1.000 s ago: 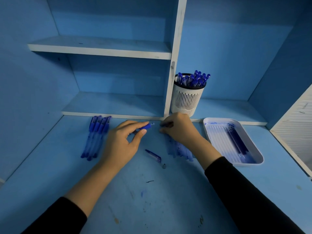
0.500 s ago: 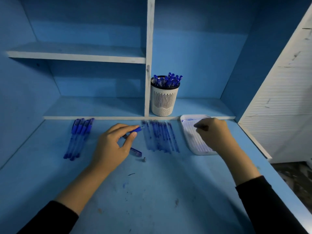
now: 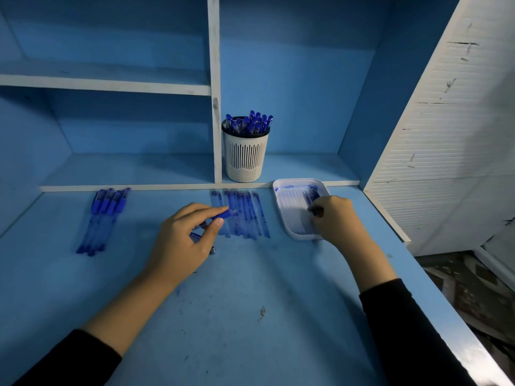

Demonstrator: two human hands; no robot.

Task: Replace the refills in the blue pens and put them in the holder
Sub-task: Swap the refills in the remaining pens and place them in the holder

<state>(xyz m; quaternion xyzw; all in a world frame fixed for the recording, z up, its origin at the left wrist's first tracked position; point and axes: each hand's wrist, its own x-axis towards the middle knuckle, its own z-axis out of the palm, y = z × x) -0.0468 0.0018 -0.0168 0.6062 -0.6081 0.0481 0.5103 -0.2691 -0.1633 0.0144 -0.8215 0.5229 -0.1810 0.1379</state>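
Observation:
My left hand (image 3: 184, 240) pinches a blue pen barrel (image 3: 223, 214) at mid-desk, its tip pointing right. A pen cap (image 3: 196, 236) lies partly hidden under that hand. My right hand (image 3: 337, 218) rests in the white tray (image 3: 281, 188) with its fingers curled over the refills (image 3: 310, 195) there; whether it grips one is hidden. A row of several refills (image 3: 243, 213) lies on the desk between my hands. Several blue pens (image 3: 104, 215) lie grouped at the left. The white slotted holder (image 3: 245, 156) stands on the low shelf, full of blue pens (image 3: 250, 122).
A white vertical divider (image 3: 214, 87) rises just left of the holder. Blue shelves (image 3: 111, 84) span the back left. A white slatted panel (image 3: 451, 121) borders the right, and the desk's right edge (image 3: 434, 288) drops to the floor.
My right hand has moved right from the desk refills to the tray and now sits in it. My left hand keeps hold of the pen barrel. The view has swung right.

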